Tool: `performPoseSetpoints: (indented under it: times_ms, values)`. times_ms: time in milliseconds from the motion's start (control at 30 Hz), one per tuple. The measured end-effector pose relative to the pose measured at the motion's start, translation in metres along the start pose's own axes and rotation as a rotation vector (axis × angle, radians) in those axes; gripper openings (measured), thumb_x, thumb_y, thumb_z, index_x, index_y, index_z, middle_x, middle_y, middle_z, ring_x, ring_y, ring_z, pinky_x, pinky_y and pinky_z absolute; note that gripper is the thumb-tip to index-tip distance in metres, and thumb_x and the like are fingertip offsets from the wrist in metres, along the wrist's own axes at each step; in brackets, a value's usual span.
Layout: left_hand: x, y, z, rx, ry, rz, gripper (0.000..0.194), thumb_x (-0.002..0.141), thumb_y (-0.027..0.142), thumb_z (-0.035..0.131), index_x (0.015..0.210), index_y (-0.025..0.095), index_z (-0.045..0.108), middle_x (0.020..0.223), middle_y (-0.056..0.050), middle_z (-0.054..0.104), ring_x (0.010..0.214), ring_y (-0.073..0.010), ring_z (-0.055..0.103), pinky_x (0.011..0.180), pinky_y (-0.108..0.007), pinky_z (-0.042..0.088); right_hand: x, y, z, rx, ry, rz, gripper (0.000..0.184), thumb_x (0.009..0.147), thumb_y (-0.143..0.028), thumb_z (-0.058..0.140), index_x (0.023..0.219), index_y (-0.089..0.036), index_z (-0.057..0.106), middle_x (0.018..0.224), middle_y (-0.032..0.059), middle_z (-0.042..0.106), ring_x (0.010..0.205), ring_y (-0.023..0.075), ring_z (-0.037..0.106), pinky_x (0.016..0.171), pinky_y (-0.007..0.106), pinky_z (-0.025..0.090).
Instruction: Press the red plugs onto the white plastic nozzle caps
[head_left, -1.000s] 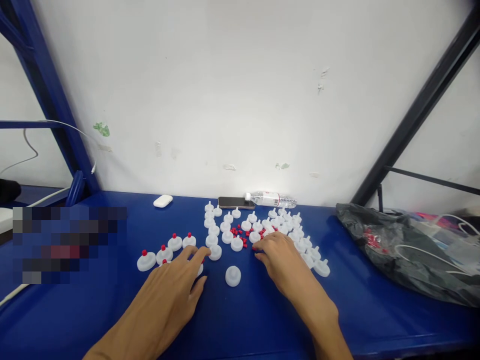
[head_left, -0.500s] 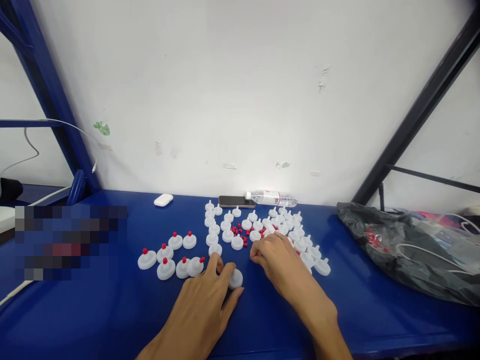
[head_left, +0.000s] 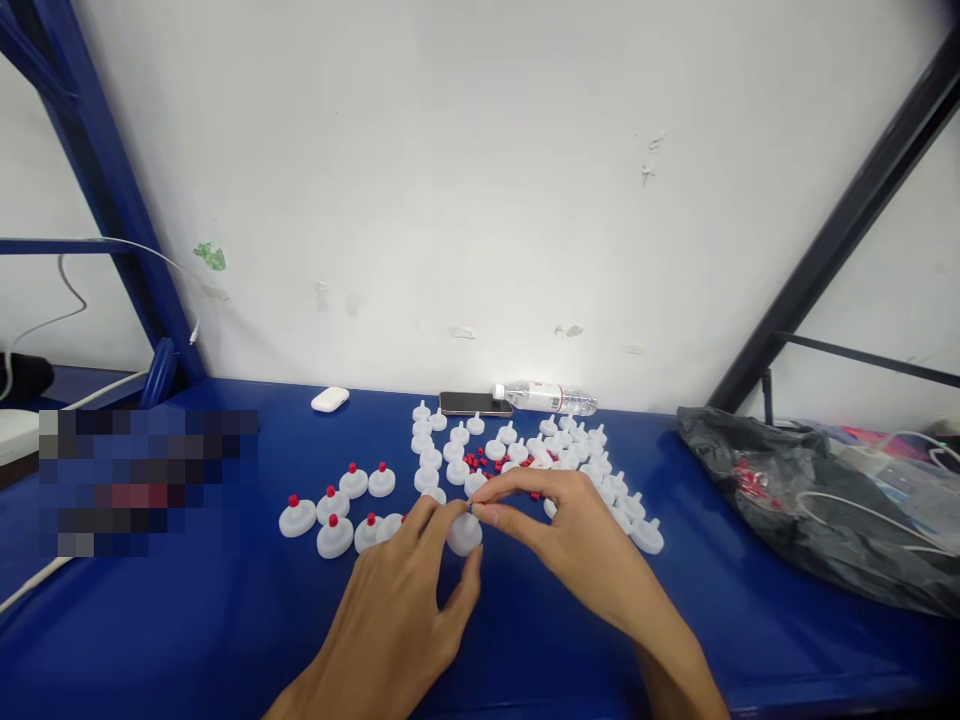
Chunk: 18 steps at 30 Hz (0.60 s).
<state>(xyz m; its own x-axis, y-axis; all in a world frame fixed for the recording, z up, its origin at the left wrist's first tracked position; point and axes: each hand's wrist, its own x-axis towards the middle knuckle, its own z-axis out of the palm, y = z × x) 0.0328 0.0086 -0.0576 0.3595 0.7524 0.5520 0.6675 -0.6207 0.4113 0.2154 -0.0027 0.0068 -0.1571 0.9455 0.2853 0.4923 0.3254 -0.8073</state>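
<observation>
My left hand curls its fingers and thumb around a white nozzle cap just above the blue table. Thumb and forefinger of my right hand pinch together at the nozzle end of that cap; whatever is between them is hidden. To the left stand several white nozzle caps with red tips, some partly covered by my left hand. Beyond my hands, many white nozzle caps without tips spread to the right, nozzles mostly up. Small loose red tips lie among them.
Against the wall, a dark phone and a clear plastic bottle lie on the blue table. A small white case sits at the back left. On the right spreads a black plastic bag with red pieces and a white cable.
My right hand has moved left and nearer, from among the untipped caps to the cap in my left hand. The held cap has tilted slightly.
</observation>
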Motion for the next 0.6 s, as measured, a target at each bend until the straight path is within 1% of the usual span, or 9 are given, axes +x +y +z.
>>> performPoseSetpoints:
  times_ms: [133, 233, 300, 367, 433, 500, 533, 600]
  values:
    - [0.0, 0.0, -0.001, -0.013, 0.044, 0.044, 0.023, 0.1, 0.029, 0.048, 0.118, 0.025, 0.062, 0.092, -0.002, 0.069, 0.059, -0.0166, 0.067, 0.046, -0.028, 0.047, 0.0, 0.0, -0.002, 0.086, -0.024, 0.024, 0.01, 0.092, -0.03, 0.074, 0.092, -0.026, 0.082, 0.095, -0.0012, 0.082, 0.092, 0.0197, 0.074, 0.089, 0.03, 0.054]
    - [0.0, -0.001, -0.001, -0.041, 0.072, 0.057, 0.024, 0.102, 0.029, 0.048, 0.123, 0.026, 0.06, 0.098, -0.003, 0.071, 0.058, -0.0152, 0.065, 0.047, -0.027, 0.048, -0.001, 0.0, -0.005, 0.162, -0.072, 0.024, 0.011, 0.09, -0.032, 0.074, 0.093, -0.026, 0.083, 0.095, 0.0004, 0.081, 0.093, 0.0205, 0.073, 0.088, 0.032, 0.055]
    - [-0.001, -0.002, 0.0, -0.084, 0.083, 0.062, 0.023, 0.104, 0.032, 0.049, 0.125, 0.029, 0.058, 0.102, -0.002, 0.07, 0.057, -0.0127, 0.063, 0.049, -0.026, 0.05, -0.002, -0.001, -0.008, 0.228, -0.109, 0.018, 0.013, 0.089, -0.035, 0.075, 0.091, -0.024, 0.081, 0.095, 0.0021, 0.08, 0.094, 0.0213, 0.072, 0.09, 0.034, 0.055]
    - [-0.001, -0.003, -0.001, -0.113, 0.121, 0.079, 0.021, 0.105, 0.036, 0.051, 0.124, 0.031, 0.058, 0.102, -0.001, 0.067, 0.058, -0.0114, 0.061, 0.049, -0.023, 0.05, -0.003, -0.002, -0.01, 0.297, -0.136, 0.032, 0.016, 0.088, -0.038, 0.077, 0.093, -0.023, 0.079, 0.101, 0.004, 0.078, 0.099, 0.0221, 0.071, 0.095, 0.036, 0.055]
    - [-0.001, -0.003, -0.002, -0.092, 0.185, 0.104, 0.021, 0.105, 0.038, 0.053, 0.124, 0.031, 0.059, 0.098, -0.002, 0.061, 0.06, -0.0114, 0.06, 0.048, -0.022, 0.049, -0.005, -0.002, -0.011, 0.377, -0.165, 0.072, 0.024, 0.086, -0.039, 0.079, 0.105, -0.024, 0.076, 0.117, 0.0055, 0.073, 0.109, 0.0227, 0.068, 0.098, 0.037, 0.054]
    - [-0.002, -0.002, -0.003, -0.044, 0.257, 0.129, 0.02, 0.104, 0.035, 0.054, 0.123, 0.032, 0.061, 0.093, -0.001, 0.054, 0.061, -0.011, 0.057, 0.049, -0.02, 0.048, -0.008, -0.002, -0.012, 0.484, -0.239, 0.132, 0.041, 0.086, -0.039, 0.081, 0.124, -0.028, 0.068, 0.13, 0.0063, 0.068, 0.116, 0.0225, 0.066, 0.098, 0.036, 0.053]
    - [-0.002, -0.002, -0.004, -0.028, 0.291, 0.152, 0.02, 0.104, 0.034, 0.055, 0.122, 0.032, 0.061, 0.091, 0.0, 0.05, 0.06, -0.0106, 0.054, 0.05, -0.02, 0.047, -0.01, -0.001, -0.012, 0.543, -0.294, 0.156, 0.048, 0.087, -0.038, 0.08, 0.132, -0.03, 0.063, 0.132, 0.0065, 0.066, 0.117, 0.0219, 0.065, 0.097, 0.035, 0.053]
    - [-0.003, -0.001, -0.005, -0.019, 0.353, 0.2, 0.018, 0.103, 0.031, 0.056, 0.121, 0.032, 0.061, 0.089, 0.001, 0.045, 0.06, -0.0105, 0.051, 0.051, -0.021, 0.047, -0.011, -0.001, -0.01, 0.638, -0.395, 0.176, 0.054, 0.091, -0.036, 0.076, 0.141, -0.032, 0.056, 0.127, 0.0064, 0.067, 0.113, 0.0199, 0.065, 0.095, 0.033, 0.052]
